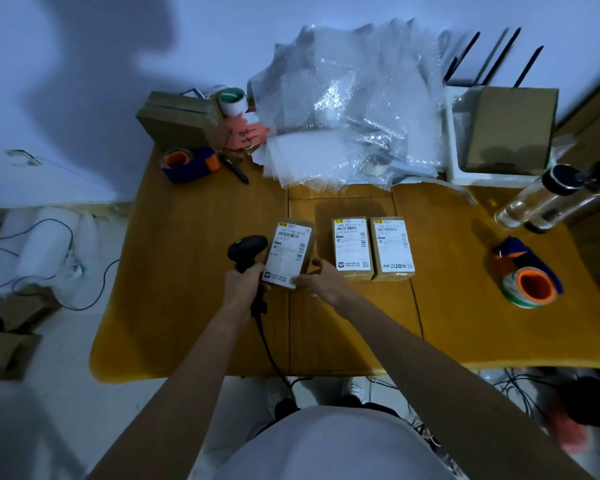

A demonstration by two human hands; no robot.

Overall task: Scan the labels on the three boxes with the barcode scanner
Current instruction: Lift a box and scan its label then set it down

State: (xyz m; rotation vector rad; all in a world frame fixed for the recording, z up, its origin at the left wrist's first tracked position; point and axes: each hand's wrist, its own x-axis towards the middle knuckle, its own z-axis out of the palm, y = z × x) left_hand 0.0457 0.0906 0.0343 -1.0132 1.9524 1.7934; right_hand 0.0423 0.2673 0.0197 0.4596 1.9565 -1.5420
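Note:
Three small cardboard boxes with white shipping labels are on the wooden table [187,323]. My right hand [321,277] grips the left box [289,252] by its near edge, and the box is tilted up off the table. The middle box [352,247] and the right box [392,247] lie flat side by side, touching. My left hand [243,285] is closed around the handle of a black barcode scanner [246,251], whose head sits just left of the held box. A green light shows on the scanner. Its cable runs down off the table's front edge.
An orange-cored tape dispenser [529,280] lies at the right, another tape dispenser [187,162] at the back left beside a cardboard box [180,121]. Bubble wrap [347,109] is piled at the back. A white tray [452,147] holding a box and a clear bottle [534,199] stand back right.

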